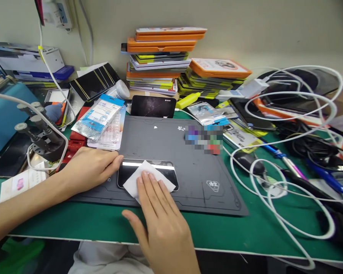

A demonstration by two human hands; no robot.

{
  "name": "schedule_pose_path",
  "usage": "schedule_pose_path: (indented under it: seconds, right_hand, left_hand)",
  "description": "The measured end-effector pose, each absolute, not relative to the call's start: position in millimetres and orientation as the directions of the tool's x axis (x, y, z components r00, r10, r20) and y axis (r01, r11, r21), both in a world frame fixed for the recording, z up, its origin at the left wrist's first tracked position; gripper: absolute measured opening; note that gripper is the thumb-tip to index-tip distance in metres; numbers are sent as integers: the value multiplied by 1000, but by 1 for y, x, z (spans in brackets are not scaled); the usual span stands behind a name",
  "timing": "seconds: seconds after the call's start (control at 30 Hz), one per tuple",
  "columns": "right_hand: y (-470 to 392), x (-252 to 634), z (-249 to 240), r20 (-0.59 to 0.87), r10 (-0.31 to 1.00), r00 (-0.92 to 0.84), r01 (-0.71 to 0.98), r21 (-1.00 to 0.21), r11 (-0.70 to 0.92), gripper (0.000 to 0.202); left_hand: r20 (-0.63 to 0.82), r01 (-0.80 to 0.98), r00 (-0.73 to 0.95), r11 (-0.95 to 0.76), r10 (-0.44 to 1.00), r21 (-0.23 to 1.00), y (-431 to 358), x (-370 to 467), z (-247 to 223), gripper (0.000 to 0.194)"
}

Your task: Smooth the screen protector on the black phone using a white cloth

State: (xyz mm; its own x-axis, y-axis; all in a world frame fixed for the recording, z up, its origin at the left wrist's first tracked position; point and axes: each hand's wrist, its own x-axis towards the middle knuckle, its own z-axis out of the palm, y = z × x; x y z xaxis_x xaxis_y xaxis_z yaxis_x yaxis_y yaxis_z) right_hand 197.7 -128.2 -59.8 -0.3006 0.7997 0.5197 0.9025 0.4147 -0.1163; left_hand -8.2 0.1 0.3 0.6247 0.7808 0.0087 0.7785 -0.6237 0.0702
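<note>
A phone (128,167) with a dark glossy face lies flat on the dark grey mat (200,163). Over its middle is a white cloth (131,185), slanted and reaching past the phone's lower edge. My right hand (161,220) presses the cloth down with its fingers laid flat and the thumb spread away. Beside the phone's left end rests my left hand (93,167), its fingers curled and its thumb side touching or very near the phone's edge; whether anything is inside the curl is hidden.
Behind the mat are another dark phone (153,106), a yellow tube (188,99) and stacked orange and yellow boxes (162,45). White cables (274,213) loop across the right side. A tool holder (50,146) and plastic packets (98,116) stand at the left.
</note>
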Motion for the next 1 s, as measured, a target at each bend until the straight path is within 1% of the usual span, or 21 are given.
schedule_pose_path:
  seconds: [0.07, 0.17, 0.23, 0.33, 0.37, 0.5, 0.57, 0.7, 0.83, 1.0]
  right_hand:
    - [-131, 213, -61, 513, 801, -309, 898, -119, 423, 55]
    - [-134, 232, -64, 511, 819, -261, 922, -118, 368, 53]
    - [-135, 233, -65, 518, 820, -244, 938, -88, 334, 55]
    - [-133, 214, -63, 535, 811, -235, 950, -48, 307, 65]
    - [-130, 204, -62, 539, 809, -236, 948, -57, 315, 67]
    - [-117, 165, -59, 526, 806, -273, 895, -167, 413, 69]
    - [-109, 153, -58, 525, 805, -277, 874, -210, 437, 70]
    - [-96, 149, -55, 515, 809, -284, 858, -240, 454, 67]
    - [-90, 172, -54, 490, 820, -297, 884, -183, 429, 65]
    - [-95, 218, -58, 502, 833, -234, 948, -75, 311, 60]
  left_hand:
    - [23, 774, 630, -630, 776, 64, 0, -9, 0, 47]
    - [37, 772, 632, -633, 774, 62, -1, -9, -2, 48]
    - [43, 769, 634, -635, 772, 66, -1, -9, -3, 49]
    - [57, 764, 639, -641, 767, 72, -1, -9, -3, 49]
    - [61, 761, 642, -645, 764, 73, -1, -9, -3, 49]
    - [89, 746, 656, -662, 750, 73, 0, -10, -3, 47]
    - [109, 739, 662, -670, 742, 72, 1, -12, -4, 45]
    - [150, 714, 685, -698, 713, 58, 2, -15, -5, 44]
    - [166, 703, 696, -710, 699, 40, 3, -16, -6, 46]
    - [106, 742, 660, -667, 744, 59, 2, -13, -4, 48]
